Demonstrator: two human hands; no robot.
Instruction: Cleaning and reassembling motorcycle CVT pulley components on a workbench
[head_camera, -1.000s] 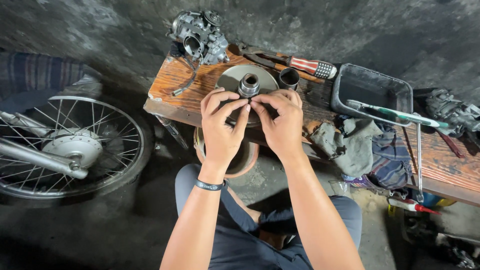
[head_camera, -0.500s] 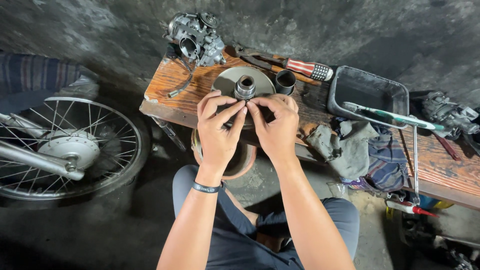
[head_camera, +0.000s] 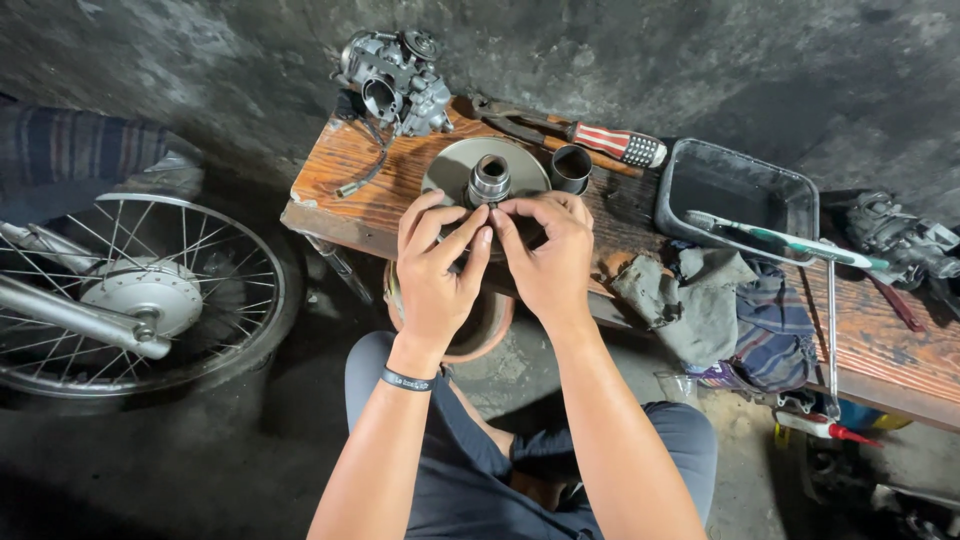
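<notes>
A round grey metal disc (head_camera: 450, 165) with a short hub tube (head_camera: 489, 178) lies on a low wooden bench (head_camera: 350, 190). My left hand (head_camera: 435, 270) and my right hand (head_camera: 545, 255) meet over the disc's near edge, fingertips pinched together on a small part that the fingers mostly hide. A short dark metal sleeve (head_camera: 571, 168) stands just right of the hub. A bowl-shaped metal part (head_camera: 490, 330) sits below the bench edge, behind my hands.
A carburettor (head_camera: 395, 75) and a striped-handle screwdriver (head_camera: 610, 142) lie at the bench's back. A dark plastic tray (head_camera: 735, 195) with a long tool (head_camera: 790, 240) across it, rags (head_camera: 700, 295) and an engine part (head_camera: 900, 240) are to the right. A spoked wheel (head_camera: 140, 295) stands left.
My hands have closed in over the disc's near edge, the fingertips coming together on the small part. The view has shifted slightly.
</notes>
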